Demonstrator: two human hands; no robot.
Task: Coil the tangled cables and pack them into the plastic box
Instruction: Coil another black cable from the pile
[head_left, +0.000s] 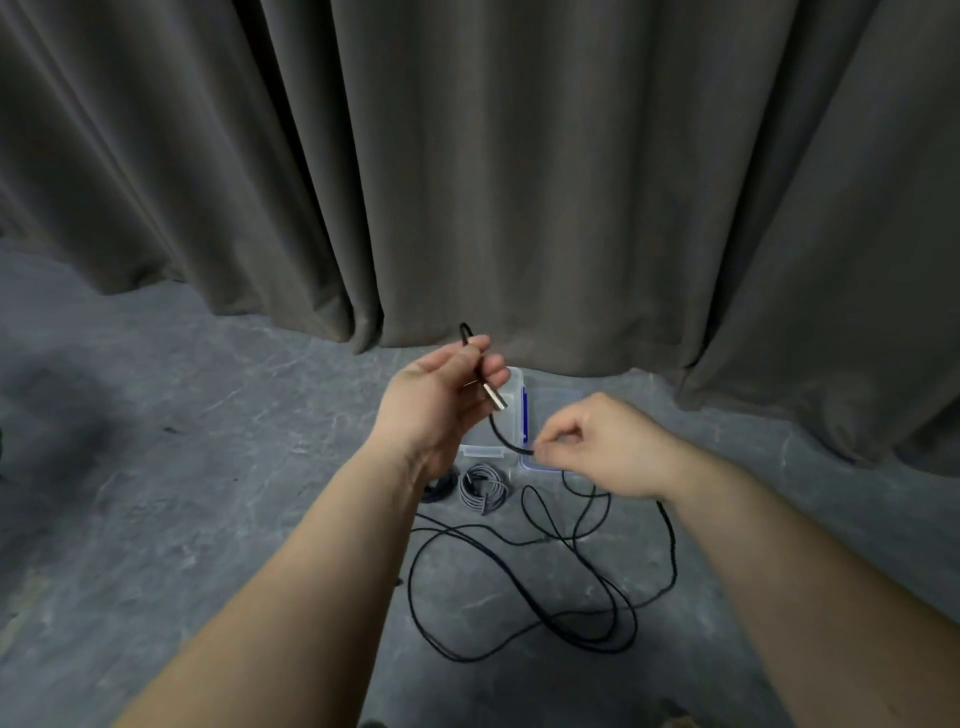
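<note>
A long black cable (524, 587) lies in loose loops on the grey floor. My left hand (441, 395) holds its end raised, fingers curled round the cable just above a metal plug (494, 399). My right hand (597, 447) pinches the same cable a short way down, over the clear plastic box (519, 410) with a blue clip. The box sits on the floor behind both hands and is mostly hidden. A coiled grey cable (483, 486) lies in front of the box, and a coiled black cable (440, 486) peeks out beside my left wrist.
A heavy grey curtain (519, 182) hangs right behind the box. The floor (208, 467) is grey stone-patterned. The box's clear lid (483, 451) lies flat to the left of the box.
</note>
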